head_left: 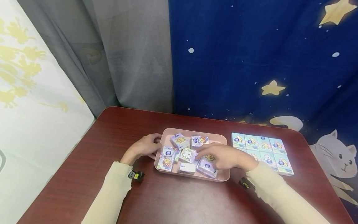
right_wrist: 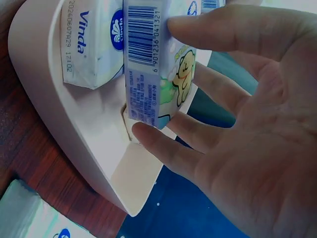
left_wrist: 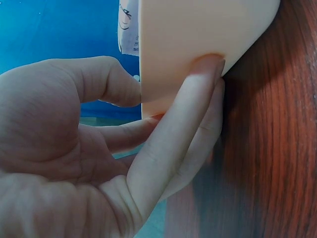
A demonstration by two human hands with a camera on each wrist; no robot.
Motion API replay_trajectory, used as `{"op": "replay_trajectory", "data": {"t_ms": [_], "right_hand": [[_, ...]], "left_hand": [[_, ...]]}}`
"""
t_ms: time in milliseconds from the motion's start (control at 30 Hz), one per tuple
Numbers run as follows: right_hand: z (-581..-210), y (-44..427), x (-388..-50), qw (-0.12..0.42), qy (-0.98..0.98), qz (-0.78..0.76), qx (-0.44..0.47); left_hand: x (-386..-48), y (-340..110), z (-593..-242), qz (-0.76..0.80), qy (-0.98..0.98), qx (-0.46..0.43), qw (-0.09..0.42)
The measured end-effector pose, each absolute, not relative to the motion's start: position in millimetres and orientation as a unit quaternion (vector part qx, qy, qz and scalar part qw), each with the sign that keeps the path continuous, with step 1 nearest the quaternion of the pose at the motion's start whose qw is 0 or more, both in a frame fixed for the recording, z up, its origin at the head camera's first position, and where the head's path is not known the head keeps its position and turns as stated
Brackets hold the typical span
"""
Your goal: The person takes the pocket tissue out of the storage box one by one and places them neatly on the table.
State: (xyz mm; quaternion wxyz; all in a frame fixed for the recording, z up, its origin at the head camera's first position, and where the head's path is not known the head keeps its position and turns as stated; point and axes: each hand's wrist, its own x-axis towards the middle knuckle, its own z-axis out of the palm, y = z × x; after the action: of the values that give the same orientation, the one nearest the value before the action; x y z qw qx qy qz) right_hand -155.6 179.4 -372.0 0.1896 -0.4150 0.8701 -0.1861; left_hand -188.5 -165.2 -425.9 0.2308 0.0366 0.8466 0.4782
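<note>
A shallow pink tray [head_left: 195, 133] holds several small purple-and-white tissue packs [head_left: 167, 160], lying at different angles. My left hand [head_left: 144, 145] holds the tray's left side. In the left wrist view, the thumb meets the rim while the fingers [left_wrist: 173, 134] lie against the outer wall. Over the tray's right half is my right hand [head_left: 223, 155], gripping a purple tissue pack [right_wrist: 143, 64]. The right wrist view shows its barcode side, with the thumb [right_wrist: 198, 34] on one edge and fingertips around the far side. A Vinda tissue pack [right_wrist: 91, 44] lies beside it.
Right of the tray, several light-green tissue packs [head_left: 265, 144] lie in two neat rows on the dark red wooden table [head_left: 173, 202]. A grey curtain [head_left: 137, 62] and a blue starry curtain [head_left: 223, 62] hang behind the table's far edge.
</note>
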Motion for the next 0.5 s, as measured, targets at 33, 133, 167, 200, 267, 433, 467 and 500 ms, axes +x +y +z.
{"op": "replay_trajectory", "data": {"t_ms": [33, 133, 167, 200, 267, 433, 467, 500], "right_hand": [[-372.5, 179.7, -155.7, 0.193, 0.871, -0.185, -0.412], [-372.8, 180.8, -155.8, 0.192, 0.875, -0.183, -0.404], [-372.7, 181.4, -155.7, 0.191, 0.877, -0.184, -0.401], [-372.7, 182.1, -155.7, 0.189, 0.878, -0.186, -0.397], [-372.8, 184.3, -155.7, 0.186, 0.882, -0.189, -0.389], [-373.0, 192.8, -156.8, 0.188, 0.884, -0.211, -0.373], [-372.7, 194.8, -157.2, 0.190, 0.883, -0.216, -0.370], [-372.3, 196.8, -157.5, 0.192, 0.882, -0.221, -0.369]], "left_hand": [[-188.8, -165.0, -425.7, 0.479, 0.846, 0.037, 0.232], [-189.7, -164.9, -425.7, 0.479, 0.846, 0.038, 0.232], [-189.9, -164.9, -425.9, 0.480, 0.845, 0.038, 0.232], [-190.1, -165.0, -426.1, 0.480, 0.845, 0.038, 0.233], [-190.2, -165.2, -426.5, 0.478, 0.846, 0.038, 0.233], [-189.7, -165.6, -427.0, 0.472, 0.850, 0.039, 0.231], [-189.6, -165.7, -426.9, 0.472, 0.850, 0.038, 0.232], [-189.5, -165.9, -426.8, 0.472, 0.850, 0.039, 0.231]]}}
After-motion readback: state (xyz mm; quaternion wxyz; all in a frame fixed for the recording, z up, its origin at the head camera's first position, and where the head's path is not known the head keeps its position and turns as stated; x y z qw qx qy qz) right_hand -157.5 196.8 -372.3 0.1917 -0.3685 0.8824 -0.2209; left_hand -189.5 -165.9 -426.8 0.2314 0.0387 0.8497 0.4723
